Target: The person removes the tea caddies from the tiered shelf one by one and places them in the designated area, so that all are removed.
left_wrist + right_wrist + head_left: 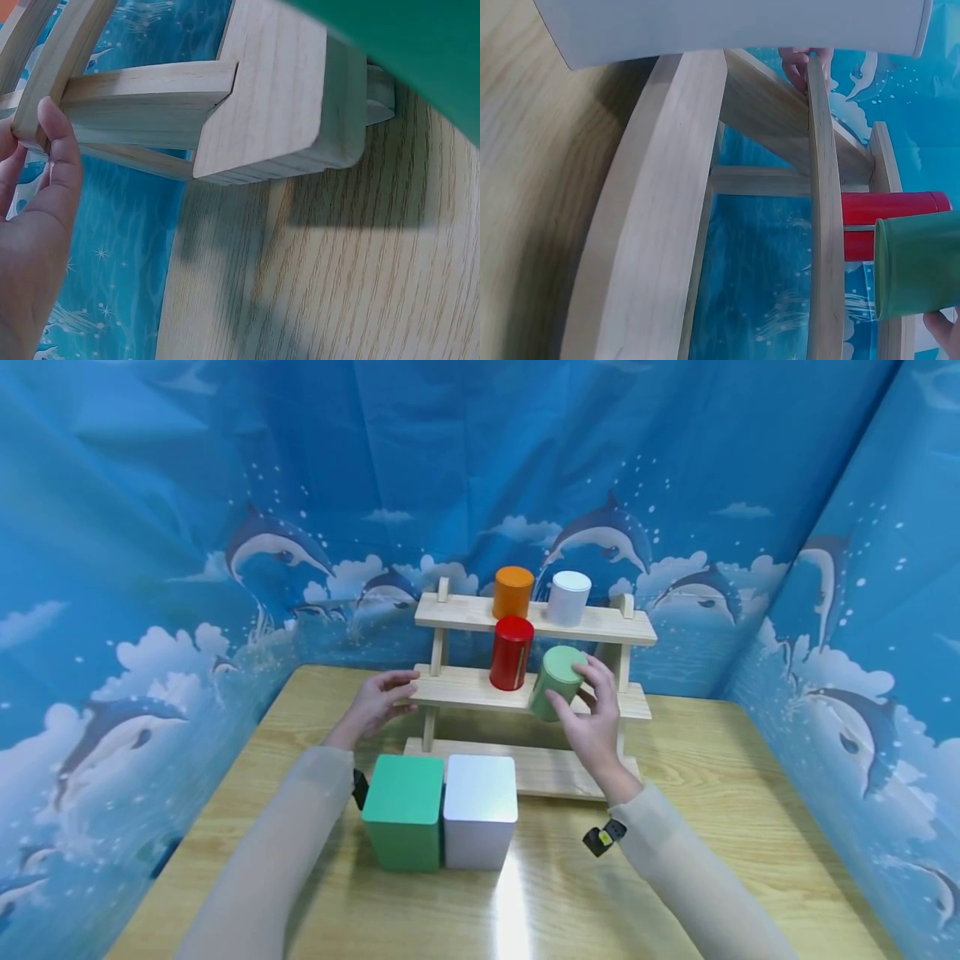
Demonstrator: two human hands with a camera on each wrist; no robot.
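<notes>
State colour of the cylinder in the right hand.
Pale green; the cylinder shows best in the head view.

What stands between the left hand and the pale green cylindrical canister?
A glossy red cylindrical canister, on the light wooden middle shelf, as the head view shows.

From behind and above the left hand [381, 697] and right hand [596, 714], the head view faces forward and down over the whole wooden shelf [461, 687]. Both wrist views are close and turned sideways: one looks past the left hand at the shelf's end; the other, sharing the right hand's green can [919, 266] with the head view, looks toward the left hand.
</notes>
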